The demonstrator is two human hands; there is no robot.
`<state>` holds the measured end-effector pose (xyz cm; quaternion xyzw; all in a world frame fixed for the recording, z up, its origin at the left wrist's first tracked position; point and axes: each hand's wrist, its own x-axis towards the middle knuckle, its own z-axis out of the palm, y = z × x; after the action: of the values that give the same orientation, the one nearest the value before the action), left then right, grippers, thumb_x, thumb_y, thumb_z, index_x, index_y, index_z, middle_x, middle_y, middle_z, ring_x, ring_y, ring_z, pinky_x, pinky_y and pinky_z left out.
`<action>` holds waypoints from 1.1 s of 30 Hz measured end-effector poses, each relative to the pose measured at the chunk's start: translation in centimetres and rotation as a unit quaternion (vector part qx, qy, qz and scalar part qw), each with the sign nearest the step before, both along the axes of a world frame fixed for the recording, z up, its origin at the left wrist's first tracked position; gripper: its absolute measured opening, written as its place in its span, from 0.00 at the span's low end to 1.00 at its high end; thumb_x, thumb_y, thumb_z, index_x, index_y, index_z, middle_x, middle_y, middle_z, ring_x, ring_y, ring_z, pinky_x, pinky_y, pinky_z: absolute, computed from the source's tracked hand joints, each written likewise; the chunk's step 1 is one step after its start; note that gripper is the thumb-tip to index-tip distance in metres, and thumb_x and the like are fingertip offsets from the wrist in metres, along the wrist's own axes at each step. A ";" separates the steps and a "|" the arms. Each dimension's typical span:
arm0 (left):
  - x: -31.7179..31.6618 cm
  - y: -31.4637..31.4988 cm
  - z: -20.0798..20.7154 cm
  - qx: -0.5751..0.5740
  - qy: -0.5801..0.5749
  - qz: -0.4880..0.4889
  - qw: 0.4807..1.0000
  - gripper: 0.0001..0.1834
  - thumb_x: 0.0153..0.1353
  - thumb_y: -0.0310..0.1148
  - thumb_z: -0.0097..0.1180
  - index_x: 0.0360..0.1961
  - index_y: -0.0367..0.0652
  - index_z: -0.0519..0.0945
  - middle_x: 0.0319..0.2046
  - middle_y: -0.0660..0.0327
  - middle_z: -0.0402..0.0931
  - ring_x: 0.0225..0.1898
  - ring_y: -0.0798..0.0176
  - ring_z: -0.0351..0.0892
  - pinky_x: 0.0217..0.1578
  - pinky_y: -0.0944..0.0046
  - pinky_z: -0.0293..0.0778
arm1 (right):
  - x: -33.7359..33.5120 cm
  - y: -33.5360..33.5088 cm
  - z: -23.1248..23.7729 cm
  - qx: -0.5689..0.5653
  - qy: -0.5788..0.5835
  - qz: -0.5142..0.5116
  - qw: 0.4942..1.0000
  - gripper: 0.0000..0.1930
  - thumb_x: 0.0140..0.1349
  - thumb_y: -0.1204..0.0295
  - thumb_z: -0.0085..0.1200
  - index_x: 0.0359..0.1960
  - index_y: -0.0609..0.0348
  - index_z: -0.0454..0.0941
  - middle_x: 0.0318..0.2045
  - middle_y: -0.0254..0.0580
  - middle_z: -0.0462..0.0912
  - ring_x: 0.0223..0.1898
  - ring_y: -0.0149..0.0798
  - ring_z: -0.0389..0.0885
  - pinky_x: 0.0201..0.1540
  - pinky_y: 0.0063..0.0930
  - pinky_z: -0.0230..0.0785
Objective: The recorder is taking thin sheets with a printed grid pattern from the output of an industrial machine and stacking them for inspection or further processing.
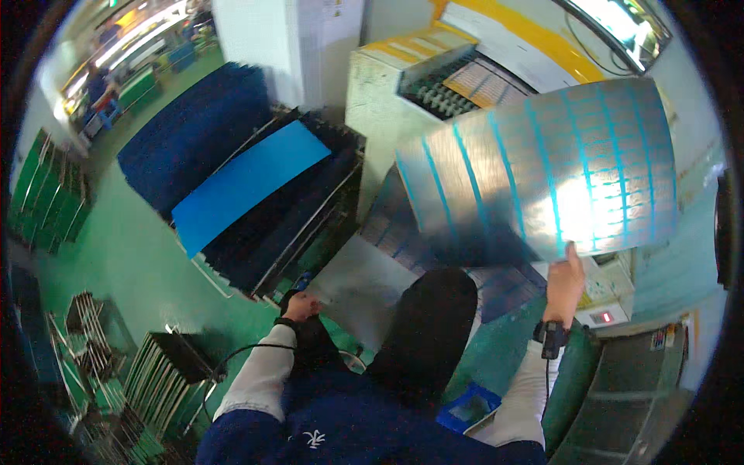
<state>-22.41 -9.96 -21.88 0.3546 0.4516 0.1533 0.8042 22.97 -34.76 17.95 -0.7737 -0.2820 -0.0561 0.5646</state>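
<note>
A large shiny metal sheet with blue stripes is tilted up at the right, and bright light glares off it. My right hand is closed on its lower edge, index finger stretched along the face. Lower and to the left, a plain grey sheet slants in front of my knees. Its left edge is in the closed fingers of my left hand; their exact grip is small and hard to see. Beneath the striped sheet lie darker striped panels, partly hidden.
A dark slotted rack with a bright blue sheet across it stands at the left. Ahead is a pale machine with rollers. Wire racks stand lower left, and a blue tray sits by my right forearm.
</note>
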 end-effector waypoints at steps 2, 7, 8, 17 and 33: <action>0.6 -0.1 1.4 0.041 0.067 -0.024 0.997 0.08 0.56 0.31 0.53 0.28 0.37 0.78 0.25 0.57 0.77 0.24 0.63 0.77 0.24 0.64 0.74 | -0.3 0.7 0.2 0.112 0.165 0.092 0.976 0.12 0.58 0.70 0.54 0.40 0.65 0.74 0.36 0.35 0.74 0.37 0.35 0.74 0.37 0.31 0.68; 0.7 -0.7 2.2 0.109 0.131 -0.053 0.984 0.12 0.57 0.39 0.54 0.28 0.39 0.75 0.23 0.57 0.76 0.23 0.61 0.77 0.24 0.63 0.75 | -1.5 2.7 -0.9 0.263 0.374 0.238 0.857 0.09 0.57 0.71 0.55 0.37 0.64 0.77 0.33 0.39 0.78 0.39 0.42 0.77 0.40 0.31 0.69; -0.5 -0.3 1.9 0.182 0.102 -0.076 0.975 0.12 0.57 0.39 0.54 0.28 0.39 0.75 0.23 0.57 0.76 0.23 0.62 0.77 0.24 0.63 0.75 | -2.1 3.6 -0.7 0.278 0.389 0.246 0.843 0.09 0.57 0.71 0.55 0.36 0.63 0.77 0.32 0.39 0.78 0.39 0.42 0.77 0.40 0.30 0.68; -8.5 3.2 -4.4 0.381 0.077 -0.135 0.911 0.09 0.54 0.34 0.55 0.26 0.39 0.76 0.23 0.56 0.76 0.24 0.60 0.78 0.26 0.64 0.75 | -4.7 9.4 -1.5 0.349 0.510 0.294 0.730 0.07 0.60 0.73 0.52 0.37 0.63 0.74 0.33 0.40 0.77 0.38 0.40 0.77 0.43 0.30 0.70; -0.8 1.2 0.3 0.022 0.053 -0.085 0.995 0.09 0.56 0.34 0.55 0.32 0.38 0.74 0.24 0.57 0.73 0.26 0.59 0.78 0.24 0.61 0.75 | 0.2 9.2 -2.4 0.313 0.468 0.231 0.793 0.08 0.60 0.69 0.54 0.36 0.59 0.73 0.31 0.37 0.76 0.37 0.36 0.75 0.41 0.27 0.69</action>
<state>-23.17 -8.75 -21.55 0.4170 0.4584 0.0751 0.7813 23.13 -25.55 15.57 -0.3984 -0.1209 0.3603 0.8348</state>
